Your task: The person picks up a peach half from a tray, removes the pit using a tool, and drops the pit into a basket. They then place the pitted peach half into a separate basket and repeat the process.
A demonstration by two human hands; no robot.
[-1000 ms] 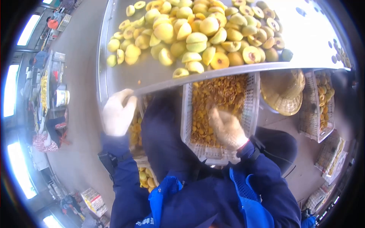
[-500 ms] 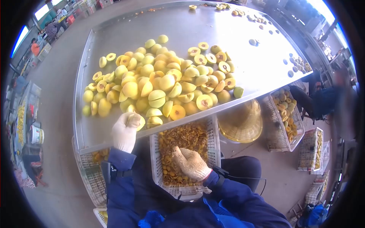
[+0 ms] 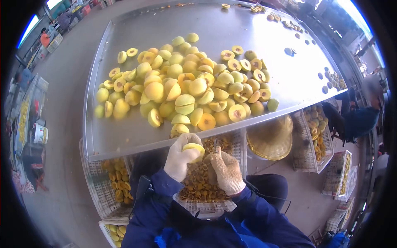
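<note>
My left hand (image 3: pixel 182 158), in a white knit glove, grips a yellow peach half (image 3: pixel 193 149) just off the front edge of the metal table. Close to its right, my right hand (image 3: pixel 225 169) wears a stained glove and has its fingers curled. A thin dark thing (image 3: pixel 216 144) shows at its fingertips, too small to name. Both hands are above a white crate (image 3: pixel 243 155) of brownish scraps (image 3: pixel 200 188). A heap of whole and halved peaches (image 3: pixel 175 84) lies on the table just beyond my hands.
The steel table (image 3: pixel 124 142) has a raised rim. Small dark pieces (image 3: pixel 331 78) lie at its right edge. Below stand a left crate of peach halves (image 3: pixel 120 182), a straw hat (image 3: pixel 271 140) and a right crate (image 3: pixel 312 140). A person (image 3: pixel 359 115) sits at the right.
My left hand has moved right, from the table's edge to over the scrap crate, with the peach half. My right hand has risen and shifted right, now close to it. The view has shifted slightly.
</note>
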